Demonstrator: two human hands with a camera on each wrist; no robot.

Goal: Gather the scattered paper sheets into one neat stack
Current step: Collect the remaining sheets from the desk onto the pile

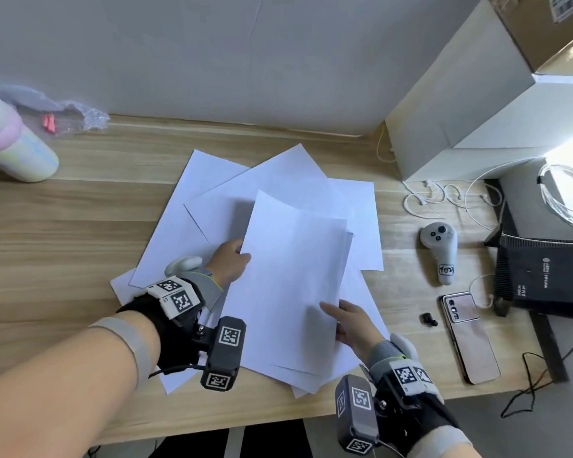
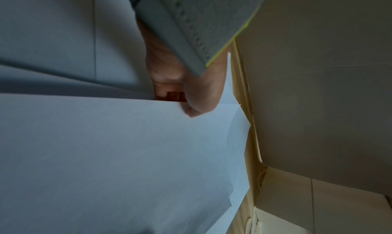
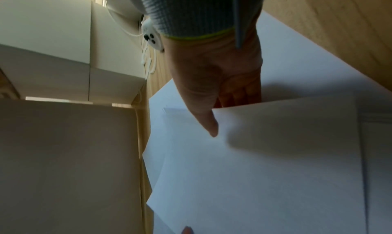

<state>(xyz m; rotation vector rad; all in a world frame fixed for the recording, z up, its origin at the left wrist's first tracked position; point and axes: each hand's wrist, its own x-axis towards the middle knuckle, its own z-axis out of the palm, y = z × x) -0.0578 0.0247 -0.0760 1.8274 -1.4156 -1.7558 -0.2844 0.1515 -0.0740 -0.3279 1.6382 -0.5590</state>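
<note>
The left hand (image 1: 227, 261) pinches the left edge of the lifted sheets (image 1: 295, 285), the right hand (image 1: 351, 322) pinches their right edge, probably to square them. They hover above the loose sheets (image 1: 212, 193), left of the white controller (image 1: 439, 249).

your left hand (image 1: 227, 261) reaches in from the lower left, forearm bare, thumb on top of the lifted sheet (image 1: 295, 285) and fingers tucked beneath its left edge. your right hand (image 1: 348, 323) pinches the sheet's near right edge, thumb lying flat on top, fingers underneath.
</note>
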